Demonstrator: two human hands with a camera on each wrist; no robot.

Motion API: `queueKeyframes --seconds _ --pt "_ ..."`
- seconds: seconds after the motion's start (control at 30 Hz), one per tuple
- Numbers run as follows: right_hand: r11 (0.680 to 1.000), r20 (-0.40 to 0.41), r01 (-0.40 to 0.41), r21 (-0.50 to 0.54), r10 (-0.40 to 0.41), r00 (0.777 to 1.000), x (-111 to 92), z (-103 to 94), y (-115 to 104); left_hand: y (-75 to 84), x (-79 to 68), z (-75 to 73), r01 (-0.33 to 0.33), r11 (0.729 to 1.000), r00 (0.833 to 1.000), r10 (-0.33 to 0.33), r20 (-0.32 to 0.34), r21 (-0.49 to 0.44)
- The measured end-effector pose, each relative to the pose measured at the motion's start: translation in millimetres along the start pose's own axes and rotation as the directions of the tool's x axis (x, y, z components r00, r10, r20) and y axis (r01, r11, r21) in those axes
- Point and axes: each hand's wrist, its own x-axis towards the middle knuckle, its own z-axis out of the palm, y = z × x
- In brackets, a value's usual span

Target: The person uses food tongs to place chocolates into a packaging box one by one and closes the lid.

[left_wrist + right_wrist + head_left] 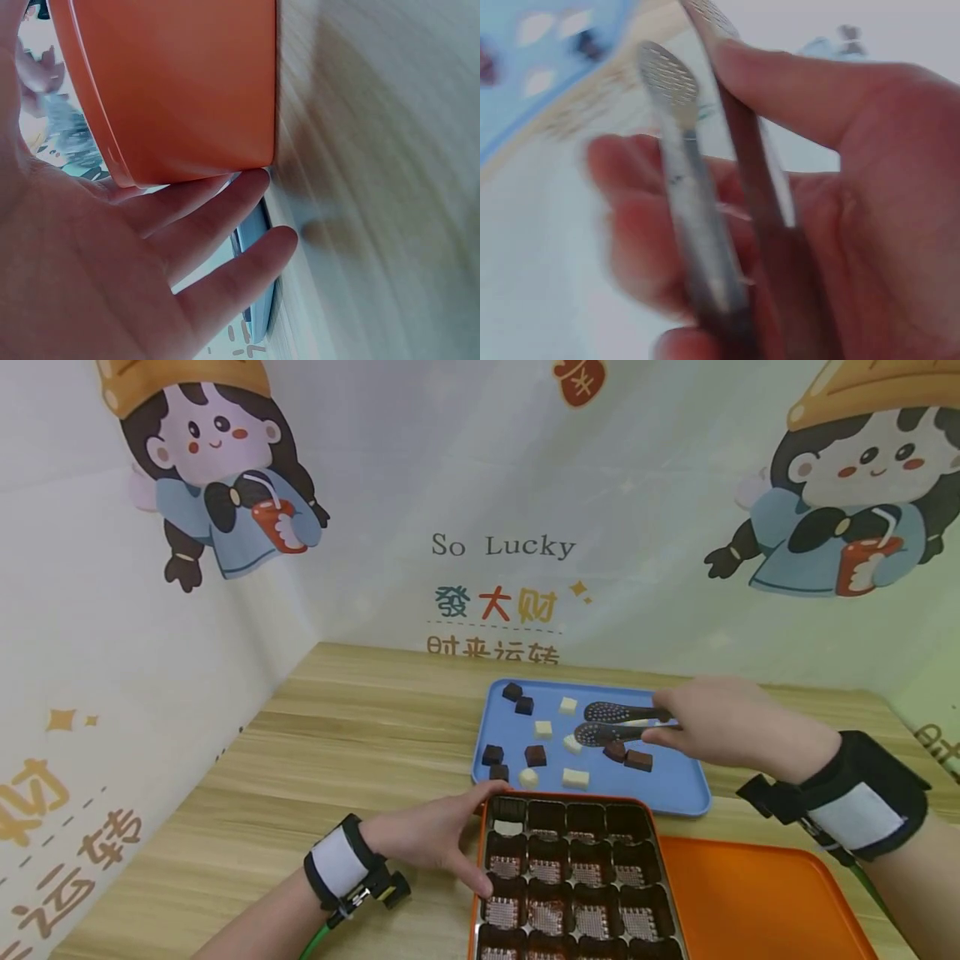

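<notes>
My right hand (712, 722) grips a pair of tongs (615, 733) with dark perforated spoon-shaped ends, parted above the blue tray (678, 789). In the right wrist view, nothing shows between the tong ends. Below and around them on the tray lie white chocolates (576, 778) and brown chocolates (638, 761). My left hand (431, 831) rests against the far-left corner of an orange box, thumb at its left rim; the left wrist view shows fairly straight fingers touching its orange wall (187, 82). Inside is a dark compartmented insert (546, 840), with a white chocolate (510, 828) in its far-left compartment.
An orange lid or flat tray (757, 893) lies right of the box, just in front of the blue tray. The wooden table (337, 727) ends at a printed cloth backdrop (375, 485) behind and at the left.
</notes>
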Motion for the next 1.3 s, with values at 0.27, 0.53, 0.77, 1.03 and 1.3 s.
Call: queueKeyframes --seconds 0.27,0.53,0.77,1.03,1.3 --pt "0.994 -0.017 0.111 0.015 -0.111 0.994 6.6 44.9 20.1 -1.2 -2.6 1.0 -0.003 1.000 1.000 0.003 0.010 -0.010" --pt "0.985 -0.063 0.172 0.026 -0.170 0.983 17.5 67.1 12.9 -1.7 -2.4 2.5 -0.007 1.000 1.000 0.007 0.003 -0.010" --pt "0.979 -0.078 0.203 0.021 -0.201 0.976 22.4 80.1 14.5 -1.3 -1.5 4.7 -0.016 1.000 1.000 0.016 0.006 -0.014" --pt "0.982 -0.106 0.190 0.008 -0.188 0.976 18.5 69.6 13.2 -1.6 -1.4 3.7 -0.015 0.999 1.000 0.015 0.006 -0.030" --pt "0.973 -0.149 0.227 0.032 -0.220 0.964 4.0 32.4 1.4 -0.1 -1.7 0.2 0.001 1.000 1.000 -0.001 -0.002 -0.003"
